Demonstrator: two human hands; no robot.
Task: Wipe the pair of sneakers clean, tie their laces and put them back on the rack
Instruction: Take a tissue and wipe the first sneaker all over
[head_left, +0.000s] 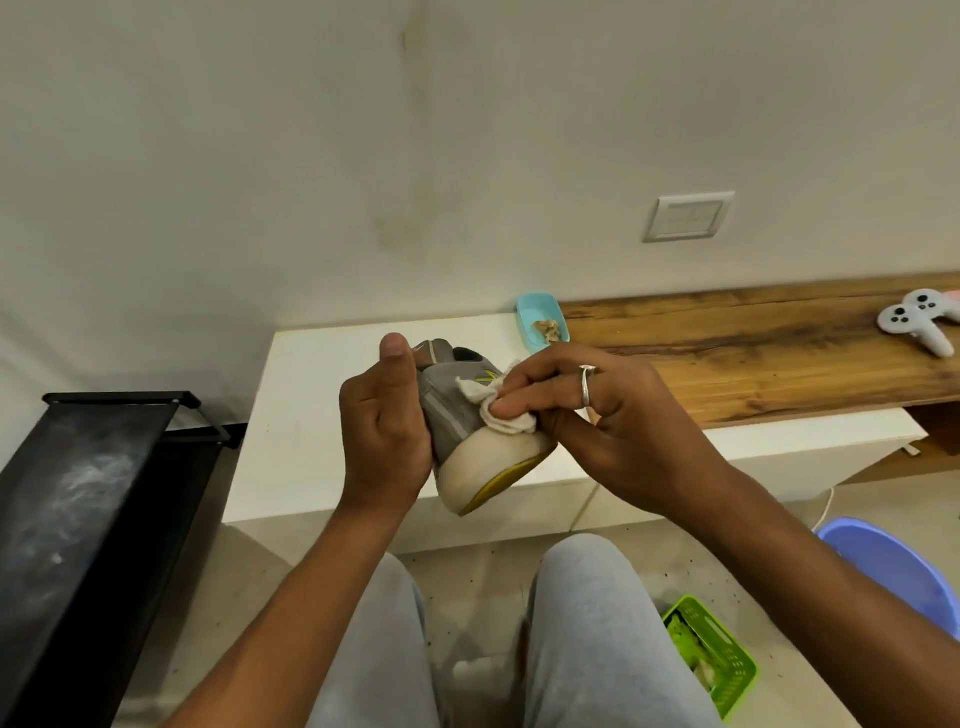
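Green basket (735, 670) holds blurry green-white stuff (685, 636); blue tray (530, 304), a brown scrap (548, 330). Left hand (384, 421) grips sneaker (467, 452); right hand (597, 421) pinches cloth (501, 413) against it.

A pale wall (234, 156) with a faint stain (408, 213), perhaps damp, stands beyond the left hand (382, 421). Above the right hand (608, 431) it carries a white switch plate (688, 215). Behind both runs a white bench (311, 374), wooden farther right; below them, light speckled floor (478, 582).
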